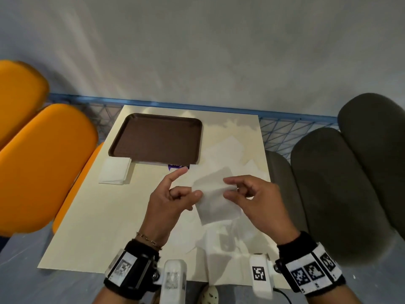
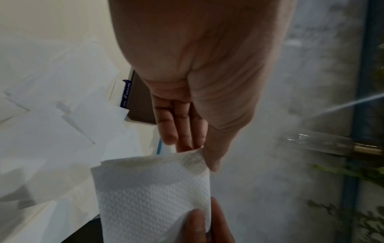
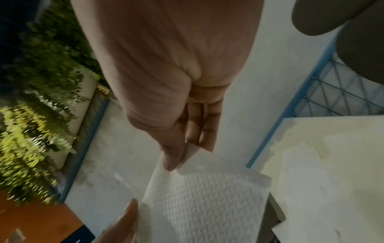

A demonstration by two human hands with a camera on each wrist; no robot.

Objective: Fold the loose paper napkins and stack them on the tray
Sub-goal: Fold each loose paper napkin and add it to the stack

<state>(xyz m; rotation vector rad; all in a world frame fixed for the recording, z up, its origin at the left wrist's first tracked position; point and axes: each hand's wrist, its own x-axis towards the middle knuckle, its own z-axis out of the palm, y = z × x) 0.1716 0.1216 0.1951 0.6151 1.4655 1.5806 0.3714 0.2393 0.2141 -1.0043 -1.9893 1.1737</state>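
While both hands pinch it, napkin hangs (tray bare).

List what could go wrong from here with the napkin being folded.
The napkin hangs in the air, pinched only at its edges by the left hand and right hand, so the fold may come out crooked or the paper may tear. The folded stack sits beside the tray, not on it.

Dim, soft, even light on the table; faint shadows near the tray. Strong wide-angle bending toward head-view edges beyond the tray. Wrist views murky and grainy, plants smeared by motion blur, palms near lens out of focus.
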